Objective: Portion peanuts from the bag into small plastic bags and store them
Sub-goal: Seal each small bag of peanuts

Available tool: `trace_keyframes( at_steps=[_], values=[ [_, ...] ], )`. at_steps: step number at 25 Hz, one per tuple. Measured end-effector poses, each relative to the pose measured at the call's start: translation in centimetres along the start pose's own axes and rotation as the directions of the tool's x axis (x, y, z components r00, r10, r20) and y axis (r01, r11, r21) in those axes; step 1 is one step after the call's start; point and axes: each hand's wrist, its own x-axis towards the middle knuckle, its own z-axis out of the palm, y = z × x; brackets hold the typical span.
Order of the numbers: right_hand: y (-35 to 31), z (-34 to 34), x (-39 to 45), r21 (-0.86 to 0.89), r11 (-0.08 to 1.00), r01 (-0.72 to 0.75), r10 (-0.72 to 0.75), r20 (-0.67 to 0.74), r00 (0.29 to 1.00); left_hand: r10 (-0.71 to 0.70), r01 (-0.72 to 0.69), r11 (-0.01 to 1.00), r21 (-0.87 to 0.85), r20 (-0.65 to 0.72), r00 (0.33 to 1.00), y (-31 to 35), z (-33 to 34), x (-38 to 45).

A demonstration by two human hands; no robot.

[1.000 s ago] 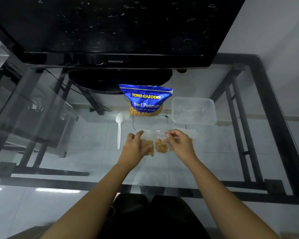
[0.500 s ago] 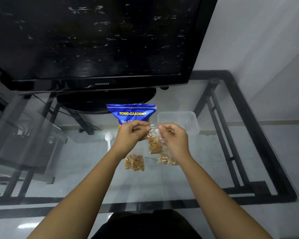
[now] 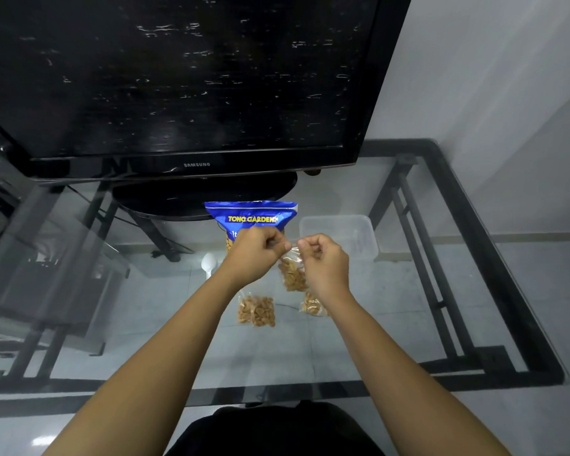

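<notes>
Vs half a second ago: barely changed. Left hand point(image 3: 255, 250) and right hand point(image 3: 324, 263) still pinching top of small peanut bag point(image 3: 292, 274), held above glass table point(image 3: 392, 324). Two filled bags point(image 3: 256, 311) still lying below. Blue peanut bag point(image 3: 250, 217) upright behind, clear container point(image 3: 349, 230) to right.

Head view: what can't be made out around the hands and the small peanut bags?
- Small bag's seal: its top is hidden between left hand and right hand; closed or not is unclear.
- Filled bag on the glass table: partly covered by the right wrist.
- White plastic spoon: handle hidden by the left forearm.
- Tong Garden peanut bag: lower label blocked by the left hand.
- Clear container: contents unreadable.
</notes>
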Motion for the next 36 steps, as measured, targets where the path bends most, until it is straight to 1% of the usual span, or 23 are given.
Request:
trace_keyframes(
  at_steps=[3, 5, 6, 7, 9, 10, 11, 12, 14, 15, 16, 17, 18, 19, 20, 21, 23, 25, 28, 31, 34, 36],
  values=[
    [0.1, -0.1, 0.0, -0.016, 1.0, 0.009, -0.009, 0.014, 1.0, 0.001, -0.002, 1.0, 0.028, 0.011, 1.0, -0.8, -0.6, -0.1],
    [0.2, -0.1, 0.1, 0.004, 1.0, -0.006, 0.005, 0.037, 0.999, -0.003, 0.003, 1.0, 0.001, -0.02, 1.0, -1.2, -0.8, -0.4],
    [0.4, -0.1, 0.2, 0.03, 0.999, -0.031, 0.029, 0.053, 0.998, -0.022, 0.02, 0.997, -0.072, -0.028, 0.999, -1.4, -0.7, -0.6],
    [0.5, -0.1, 0.3, 0.073, 0.994, -0.077, 0.072, 0.078, 0.994, -0.05, 0.047, 0.98, -0.194, -0.012, 0.999, -1.7, -0.5, -0.9],
    [0.8, -0.2, 0.4, 0.213, 0.952, -0.22, 0.189, 0.155, 0.97, -0.094, 0.131, 0.887, -0.443, 0.104, 0.99, -2.5, 0.4, -2.0],
    [1.0, -0.3, 0.4, 0.271, 0.922, -0.276, 0.229, 0.193, 0.954, -0.105, 0.181, 0.836, -0.519, 0.172, 0.979, -3.0, 1.1, -2.5],
    [1.4, -0.3, 0.5, 0.294, 0.909, -0.296, 0.241, 0.21, 0.948, -0.123, 0.225, 0.796, -0.562, 0.215, 0.969, -3.5, 2.0, -3.0],
    [1.9, -0.2, 0.6, 0.286, 0.913, -0.291, 0.236, 0.213, 0.948, -0.151, 0.256, 0.766, -0.589, 0.222, 0.963, -4.0, 2.8, -3.3],
    [3.4, 0.0, 0.7, 0.202, 0.948, -0.246, 0.211, 0.179, 0.961, -0.244, 0.297, 0.745, -0.597, 0.17, 0.955, -4.7, 4.2, -3.5],
    [4.4, -0.1, 0.7, 0.109, 0.97, -0.219, 0.202, 0.144, 0.969, -0.296, 0.317, 0.765, -0.561, 0.132, 0.946, -5.1, 4.7, -3.5],
    [5.6, -0.3, 0.6, -0.012, 0.983, -0.185, 0.186, 0.095, 0.978, -0.34, 0.341, 0.809, -0.478, 0.093, 0.936, -5.6, 5.2, -3.4],
    [7.0, -0.5, 0.5, -0.166, 0.975, -0.149, 0.16, 0.053, 0.986, -0.368, 0.363, 0.861, -0.358, 0.056, 0.928, -6.2, 5.7, -3.3],
    [8.4, -0.7, 0.3, -0.323, 0.939, -0.116, 0.136, 0.04, 0.99, -0.38, 0.377, 0.895, -0.238, 0.032, 0.924, -6.7, 6.2, -3.2],
    [9.5, -0.7, -0.1, -0.445, 0.891, -0.095, 0.132, 0.054, 0.99, -0.39, 0.388, 0.91, -0.145, 0.02, 0.921, -7.1, 6.7, -3.2],
    [10.4, -0.7, -0.5, -0.523, 0.848, -0.081, 0.142, 0.078, 0.987, -0.397, 0.397, 0.914, -0.076, 0.016, 0.918, -7.3, 7.2, -3.2],
    [11.0, -0.5, -0.7, -0.566, 0.822, -0.066, 0.143, 0.093, 0.985, -0.401, 0.402, 0.916, -0.006, 0.012, 0.916, -7.4, 7.7, -3.2],
    [11.1, -0.1, -0.7, -0.599, 0.799, -0.054, 0.131, 0.086, 0.988, -0.405, 0.403, 0.907, 0.122, -0.004, 0.914, -7.5, 8.7, -3.1],
    [10.8, 0.1, -0.2, -0.623, 0.781, -0.039, 0.123, 0.093, 0.988, -0.397, 0.394, 0.9, 0.186, -0.023, 0.918, -7.6, 9.3, -3.0],
    [10.9, -0.2, 0.3, -0.666, 0.745, -0.028, 0.147, 0.122, 0.982, -0.385, 0.391, 0.898, 0.201, -0.072, 0.92, -7.6, 9.7, -3.2],
    [10.8, -0.6, 0.3, -0.677, 0.735, -0.042, 0.171, 0.126, 0.977, -0.345, 0.361, 0.91, 0.206, -0.111, 0.932, -7.8, 9.9, -3.4],
    [10.5, -0.6, 0.2, -0.701, 0.712, -0.034, 0.169, 0.124, 0.978, -0.232, 0.256, 0.937, 0.237, -0.124, 0.965, -8.2, 10.1, -3.7],
    [10.3, -0.5, 0.1, -0.688, 0.724, -0.049, 0.165, 0.103, 0.981, -0.181, 0.201, 0.946, 0.253, -0.101, 0.978, -8.6, 10.1, -3.9]
  ],
)
